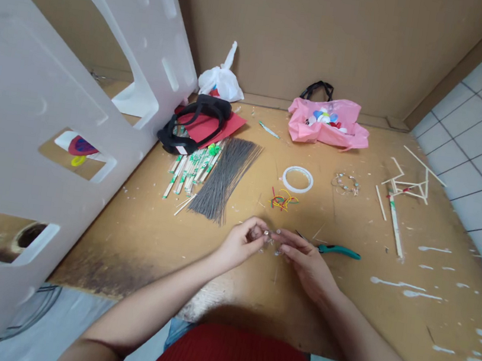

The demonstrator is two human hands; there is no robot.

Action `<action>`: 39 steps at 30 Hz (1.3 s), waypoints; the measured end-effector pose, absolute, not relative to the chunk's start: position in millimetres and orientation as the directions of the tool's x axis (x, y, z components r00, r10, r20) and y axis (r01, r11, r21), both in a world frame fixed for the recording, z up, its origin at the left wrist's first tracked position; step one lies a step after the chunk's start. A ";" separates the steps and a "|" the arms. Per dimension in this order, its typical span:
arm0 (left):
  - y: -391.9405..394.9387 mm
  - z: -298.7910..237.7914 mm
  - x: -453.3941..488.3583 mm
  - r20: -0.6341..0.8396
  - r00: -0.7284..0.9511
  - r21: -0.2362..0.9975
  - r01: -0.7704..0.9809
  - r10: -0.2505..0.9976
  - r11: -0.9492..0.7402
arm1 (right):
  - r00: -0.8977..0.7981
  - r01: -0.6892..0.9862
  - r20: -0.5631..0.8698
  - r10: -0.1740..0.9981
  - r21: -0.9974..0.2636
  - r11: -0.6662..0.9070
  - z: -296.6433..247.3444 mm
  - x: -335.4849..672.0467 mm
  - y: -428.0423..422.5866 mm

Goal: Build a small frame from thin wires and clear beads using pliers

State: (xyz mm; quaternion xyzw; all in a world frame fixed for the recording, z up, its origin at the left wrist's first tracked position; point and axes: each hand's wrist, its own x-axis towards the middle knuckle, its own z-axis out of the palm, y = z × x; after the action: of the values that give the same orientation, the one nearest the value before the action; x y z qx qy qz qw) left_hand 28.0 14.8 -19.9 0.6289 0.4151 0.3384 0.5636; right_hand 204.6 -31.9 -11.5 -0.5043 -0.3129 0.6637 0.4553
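Above the front middle of the table, my left hand (242,239) pinches one side of a small beaded wire piece (271,244). My right hand (305,260) has its thumb and fingers closed on the other side. Fingers partly cover the piece, and its clear beads are too small to make out well. Just beyond my right hand lie teal-handled pliers (339,251), their jaws partly hidden behind the fingers. A similar beaded wire ring (346,184) rests farther back on the right. Red, yellow and green short strands (283,200) lie in a tangle beyond my hands.
A white tape roll (298,179), grey wires (226,178), wrapped chopsticks (188,170) and a black strap (195,126) lie around. Pink (323,132) and white (222,82) bags stand behind. A stick frame (410,186) sits right; a white plastic panel (60,59) stands left.
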 end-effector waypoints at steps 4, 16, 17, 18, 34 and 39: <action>20.8 -19.7 26.1 -0.124 0.441 0.992 0.035 0.889 0.121 | -0.047 -0.208 -0.348 0.936 -0.913 -0.350 -13.5 207.4 -30.9; 22.5 -26.2 27.4 -0.123 0.487 0.992 0.058 0.864 0.108 | -0.054 -0.085 -0.324 0.944 -0.941 -0.328 -15.6 206.2 -29.3; 23.8 -26.3 26.4 -0.114 0.475 0.993 0.077 0.873 0.088 | -0.051 -0.085 -0.326 0.944 -0.940 -0.329 -15.8 206.2 -28.9; 25.5 -26.1 24.9 -0.105 0.461 0.993 0.096 0.881 0.068 | -0.043 -0.086 -0.326 0.944 -0.940 -0.329 -16.4 206.4 -28.5; 34.3 -21.2 12.7 -0.107 0.478 0.979 0.203 0.872 0.009 | -0.147 -0.023 -0.442 0.885 -0.893 -0.450 -32.5 202.3 -28.6; 37.9 -29.6 8.1 -0.018 0.482 0.889 0.408 0.876 -0.206 | -0.142 0.183 -0.354 0.924 -0.927 -0.327 -36.6 204.2 -29.8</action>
State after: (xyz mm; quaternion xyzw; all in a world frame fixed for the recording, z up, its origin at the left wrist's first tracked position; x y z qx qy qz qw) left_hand 8.1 37.9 -29.6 0.7322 0.4383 0.2587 0.4525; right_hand 204.2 -29.8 -36.6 -0.5715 -0.4843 0.5802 0.3197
